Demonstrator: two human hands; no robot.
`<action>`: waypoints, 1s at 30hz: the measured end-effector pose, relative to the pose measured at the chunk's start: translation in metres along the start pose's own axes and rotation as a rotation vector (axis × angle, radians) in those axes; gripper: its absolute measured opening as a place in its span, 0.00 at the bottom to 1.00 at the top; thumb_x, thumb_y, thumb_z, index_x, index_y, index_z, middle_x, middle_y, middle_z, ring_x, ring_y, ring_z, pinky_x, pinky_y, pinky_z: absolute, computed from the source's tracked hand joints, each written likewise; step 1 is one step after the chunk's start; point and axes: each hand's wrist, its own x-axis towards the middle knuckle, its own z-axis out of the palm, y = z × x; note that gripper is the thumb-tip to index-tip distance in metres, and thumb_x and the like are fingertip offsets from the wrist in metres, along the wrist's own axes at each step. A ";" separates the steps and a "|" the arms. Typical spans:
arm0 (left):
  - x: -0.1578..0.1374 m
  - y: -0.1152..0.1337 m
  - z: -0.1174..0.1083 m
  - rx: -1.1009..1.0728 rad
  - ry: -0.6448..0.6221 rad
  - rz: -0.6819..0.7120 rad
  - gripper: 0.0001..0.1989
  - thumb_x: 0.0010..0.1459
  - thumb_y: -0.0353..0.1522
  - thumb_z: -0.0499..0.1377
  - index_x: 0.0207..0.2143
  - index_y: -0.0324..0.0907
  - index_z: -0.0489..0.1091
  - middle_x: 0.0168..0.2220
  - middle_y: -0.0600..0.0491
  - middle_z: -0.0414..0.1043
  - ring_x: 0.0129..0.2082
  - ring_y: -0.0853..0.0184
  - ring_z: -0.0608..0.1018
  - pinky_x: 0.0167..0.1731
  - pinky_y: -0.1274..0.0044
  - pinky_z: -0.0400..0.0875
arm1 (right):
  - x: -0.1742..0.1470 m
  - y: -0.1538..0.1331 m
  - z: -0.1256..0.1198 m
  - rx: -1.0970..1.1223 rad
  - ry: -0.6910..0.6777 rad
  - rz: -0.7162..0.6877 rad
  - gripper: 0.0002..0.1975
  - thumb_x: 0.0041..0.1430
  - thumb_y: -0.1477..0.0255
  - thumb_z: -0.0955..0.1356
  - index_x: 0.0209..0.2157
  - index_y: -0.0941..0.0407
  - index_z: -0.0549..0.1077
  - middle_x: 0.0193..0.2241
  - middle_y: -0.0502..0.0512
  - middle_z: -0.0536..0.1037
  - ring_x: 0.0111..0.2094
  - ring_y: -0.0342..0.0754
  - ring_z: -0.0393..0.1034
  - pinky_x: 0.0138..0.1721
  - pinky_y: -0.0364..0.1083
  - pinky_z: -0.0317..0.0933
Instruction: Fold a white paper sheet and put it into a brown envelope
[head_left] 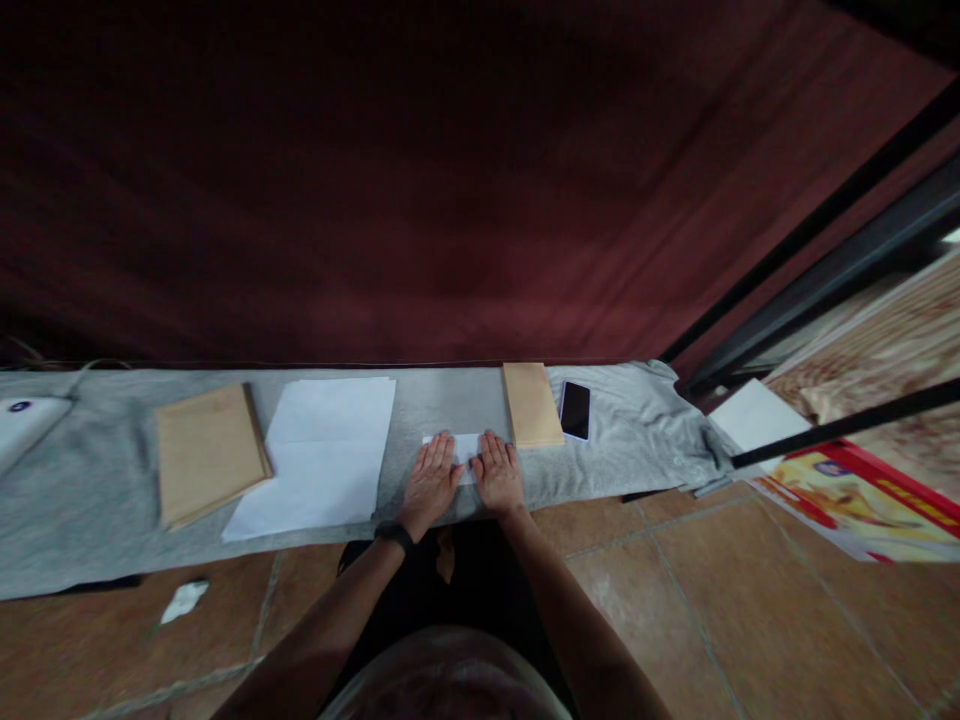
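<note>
A small white piece of paper (466,448), seemingly folded, lies on the grey cloth near its front edge. My left hand (431,480) rests flat on the paper's left part, fingers stretched out and pointing away from me. On the right part lies my right hand (497,475), also flat with its fingers extended. Both thumbs point inward over the paper, a little apart. Under the palms, the paper's ends are hidden. Just right of my right hand is a stack of narrow brown envelopes (534,405).
Left of my hands lie large white sheets (322,450) and brown envelopes (210,455). A phone (575,410) sits on the right of the grey cloth (450,395). Behind hangs a dark red curtain (450,200). A colourful box (870,500) stands at the right, beyond a black bar.
</note>
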 end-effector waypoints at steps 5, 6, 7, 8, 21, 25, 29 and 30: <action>-0.005 -0.008 0.000 0.017 0.016 -0.046 0.32 0.68 0.41 0.43 0.67 0.31 0.54 0.68 0.38 0.56 0.70 0.56 0.56 0.67 0.61 0.50 | -0.001 0.001 0.000 -0.006 0.008 -0.004 0.26 0.73 0.65 0.57 0.67 0.60 0.58 0.66 0.63 0.62 0.67 0.55 0.55 0.66 0.57 0.46; -0.006 -0.010 0.000 0.020 0.019 -0.052 0.32 0.68 0.41 0.43 0.67 0.30 0.54 0.68 0.38 0.56 0.70 0.56 0.56 0.67 0.61 0.50 | -0.001 0.001 0.001 -0.004 0.009 -0.004 0.26 0.73 0.65 0.57 0.67 0.60 0.58 0.66 0.63 0.62 0.67 0.55 0.55 0.66 0.57 0.46; -0.007 -0.012 0.000 0.023 0.023 -0.059 0.32 0.68 0.41 0.43 0.67 0.30 0.54 0.68 0.38 0.55 0.70 0.56 0.56 0.67 0.61 0.50 | -0.002 0.001 0.001 -0.001 0.011 -0.005 0.26 0.73 0.65 0.56 0.67 0.60 0.58 0.66 0.63 0.62 0.67 0.55 0.55 0.66 0.57 0.46; -0.009 -0.014 0.000 0.026 0.028 -0.066 0.32 0.68 0.41 0.43 0.67 0.30 0.54 0.68 0.38 0.55 0.70 0.56 0.56 0.67 0.61 0.50 | -0.002 0.001 0.001 0.002 0.012 -0.007 0.26 0.73 0.65 0.56 0.67 0.60 0.58 0.66 0.63 0.62 0.67 0.55 0.55 0.66 0.57 0.46; -0.016 -0.022 -0.005 0.049 0.063 -0.119 0.32 0.68 0.41 0.42 0.66 0.29 0.55 0.68 0.37 0.56 0.69 0.54 0.58 0.67 0.59 0.51 | 0.000 -0.001 -0.001 0.012 -0.005 0.015 0.25 0.72 0.67 0.57 0.66 0.61 0.60 0.65 0.63 0.64 0.66 0.56 0.55 0.66 0.57 0.46; -0.016 -0.022 -0.005 0.051 0.071 -0.107 0.32 0.68 0.41 0.43 0.67 0.30 0.54 0.67 0.37 0.57 0.69 0.54 0.58 0.67 0.60 0.51 | 0.013 -0.007 -0.010 -0.005 -0.102 0.051 0.24 0.71 0.69 0.58 0.65 0.61 0.62 0.64 0.63 0.65 0.65 0.56 0.56 0.66 0.58 0.45; -0.017 -0.023 -0.006 0.055 0.078 -0.105 0.32 0.68 0.41 0.43 0.67 0.29 0.54 0.67 0.37 0.57 0.69 0.54 0.58 0.66 0.60 0.51 | 0.035 -0.013 -0.019 -0.014 -0.195 0.047 0.23 0.70 0.70 0.60 0.63 0.59 0.65 0.63 0.62 0.67 0.63 0.55 0.58 0.66 0.56 0.44; -0.017 -0.023 -0.006 0.055 0.075 -0.103 0.32 0.68 0.41 0.43 0.67 0.29 0.54 0.67 0.37 0.57 0.69 0.54 0.58 0.66 0.60 0.51 | 0.041 -0.013 -0.021 -0.014 -0.206 0.045 0.22 0.69 0.70 0.61 0.62 0.58 0.66 0.61 0.62 0.69 0.62 0.55 0.59 0.66 0.56 0.45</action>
